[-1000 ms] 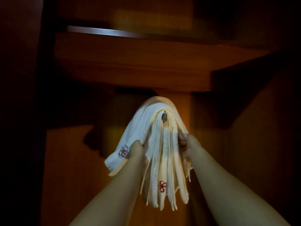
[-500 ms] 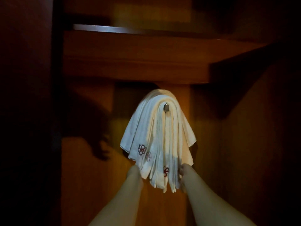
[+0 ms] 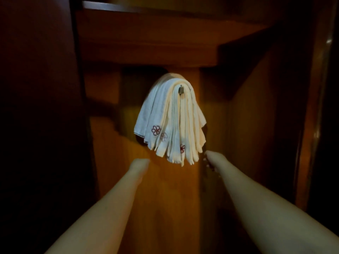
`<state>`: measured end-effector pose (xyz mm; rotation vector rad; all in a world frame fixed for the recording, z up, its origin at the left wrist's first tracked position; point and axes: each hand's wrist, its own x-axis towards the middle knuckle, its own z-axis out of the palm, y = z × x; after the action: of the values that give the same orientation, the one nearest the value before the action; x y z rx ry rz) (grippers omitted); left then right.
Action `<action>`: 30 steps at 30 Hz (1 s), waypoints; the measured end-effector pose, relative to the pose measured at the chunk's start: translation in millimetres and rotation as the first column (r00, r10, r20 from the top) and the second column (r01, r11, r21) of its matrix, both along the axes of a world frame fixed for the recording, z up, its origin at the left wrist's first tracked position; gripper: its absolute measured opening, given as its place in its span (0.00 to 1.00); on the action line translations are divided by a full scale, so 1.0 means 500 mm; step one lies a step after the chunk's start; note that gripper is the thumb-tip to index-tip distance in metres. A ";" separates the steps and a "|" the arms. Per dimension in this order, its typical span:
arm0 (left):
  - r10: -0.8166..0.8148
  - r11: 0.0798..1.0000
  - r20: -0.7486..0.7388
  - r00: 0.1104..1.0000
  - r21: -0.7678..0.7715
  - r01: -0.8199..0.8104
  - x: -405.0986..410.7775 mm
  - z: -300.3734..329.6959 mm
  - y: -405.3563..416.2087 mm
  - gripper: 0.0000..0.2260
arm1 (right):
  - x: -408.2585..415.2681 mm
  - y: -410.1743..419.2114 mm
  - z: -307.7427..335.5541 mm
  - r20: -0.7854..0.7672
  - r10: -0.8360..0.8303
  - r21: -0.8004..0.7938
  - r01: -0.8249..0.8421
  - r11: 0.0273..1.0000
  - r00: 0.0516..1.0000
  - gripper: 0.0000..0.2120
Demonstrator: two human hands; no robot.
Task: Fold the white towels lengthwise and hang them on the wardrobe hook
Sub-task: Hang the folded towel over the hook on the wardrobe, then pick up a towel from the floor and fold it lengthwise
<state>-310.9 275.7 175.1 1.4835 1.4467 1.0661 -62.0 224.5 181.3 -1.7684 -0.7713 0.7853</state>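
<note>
- Two bare forearms of yours reach up from the bottom edge, one at each side of the view.
- Your left hand (image 3: 140,165) sits below and left of the towel bundle, apart from it. Its grip holds nothing; the fingers point away from the camera, so you cannot tell how wide they are.
- Your right hand (image 3: 211,159) sits just below the bundle's lower right corner, close to the hanging ends but not holding them. Fingers look loosely curled; the dim light hides the gap.
- White towels (image 3: 170,121), folded into long strips, hang draped over the wardrobe hook (image 3: 181,89), ends fanned downward. Red flower emblems show near the lower edges.
- Metal tip of the hook pokes out through the top of the bundle.
- Wooden back panel (image 3: 165,198) of the wardrobe lies behind the towels.
- Wooden shelf (image 3: 146,37) spans above the hook.
</note>
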 end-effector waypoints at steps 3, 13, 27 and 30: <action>-0.092 0.993 -0.246 0.965 0.048 0.107 -0.033 -0.020 -0.067 0.03 | -0.024 -0.069 -0.022 0.343 0.111 -0.144 -0.065 0.987 0.933 0.13; -0.429 0.860 -0.638 0.639 -0.074 0.504 -0.029 -0.226 -0.256 0.10 | -0.051 -0.386 -0.247 0.603 0.349 -0.351 -0.154 0.924 0.718 0.23; -0.717 0.544 -0.673 0.183 -0.376 0.750 0.317 -0.612 -0.476 0.17 | 0.179 -0.781 -0.723 0.427 0.310 -0.572 -0.012 0.820 0.849 0.22; -0.737 0.479 -0.671 0.077 -0.440 0.760 0.431 -0.665 -0.534 0.19 | 0.272 -0.863 -0.788 0.369 0.299 -0.649 0.014 0.761 0.880 0.24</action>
<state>-95.6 8.8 -157.5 2.4998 0.7983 -0.4057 73.9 -207.0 -212.9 -2.6030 -1.0440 0.8012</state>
